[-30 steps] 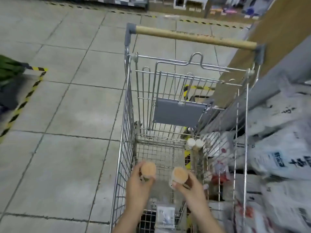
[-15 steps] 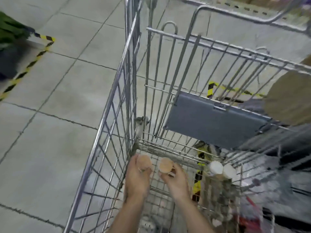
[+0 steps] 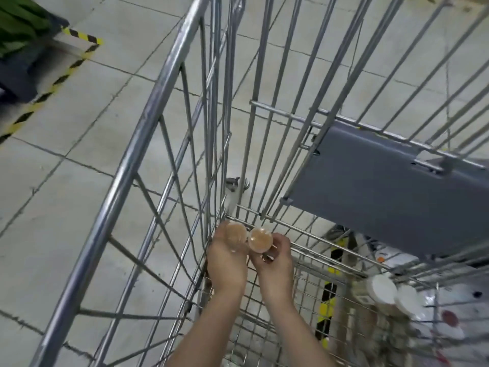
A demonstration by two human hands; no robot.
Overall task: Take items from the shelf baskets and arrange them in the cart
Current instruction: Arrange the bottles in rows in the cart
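Lower centre of frame: left hand and right hand each grip a tan-capped bottle, side by side, upright, caps toward the camera, at the cart floor's far-left corner.

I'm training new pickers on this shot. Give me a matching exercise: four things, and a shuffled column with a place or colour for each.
Things:
1. left hand
2. white-lidded jars
3. flap
4. striped tape

Place or colour:
A. grey, on the cart's far wall
B. yellow and black, on the floor at upper left
C. at the cart's far left corner, gripping a tan-lidded jar
D. at the cart's right side

Pairs: 1-C, 2-D, 3-A, 4-B
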